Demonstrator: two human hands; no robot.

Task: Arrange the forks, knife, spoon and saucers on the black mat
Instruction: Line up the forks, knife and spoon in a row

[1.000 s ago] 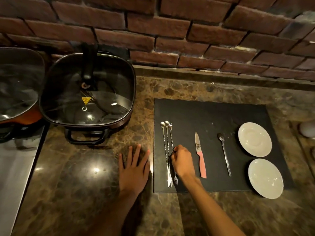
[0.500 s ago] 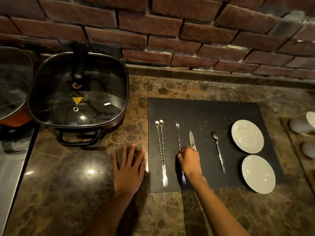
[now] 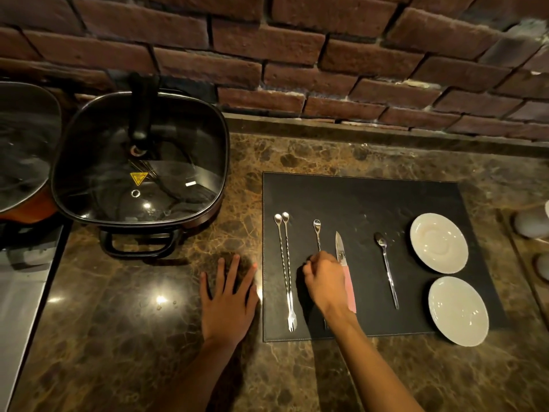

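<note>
A black mat (image 3: 365, 200) lies on the marble counter. Two long twisted forks (image 3: 284, 269) lie side by side at its left. A third fork (image 3: 317, 233) lies to their right, and my right hand (image 3: 325, 281) is pinched on its middle, covering most of its shaft. Just right of that hand lies a knife (image 3: 340, 248) with a pink handle, partly hidden. A spoon (image 3: 387, 269) lies further right. Two white saucers sit at the mat's right: one behind (image 3: 439, 242), one in front (image 3: 458, 310). My left hand (image 3: 228, 298) rests flat, fingers spread, on the counter left of the mat.
A square electric pot (image 3: 139, 162) with a glass lid stands at the back left, another lidded pan (image 3: 20, 150) beyond it. A brick wall (image 3: 297, 55) runs along the back. White cups (image 3: 531, 224) sit at the far right edge on a tray.
My right hand has slid the third fork rightward, away from the other two, until it lies next to the knife. My left hand has stayed flat on the counter.
</note>
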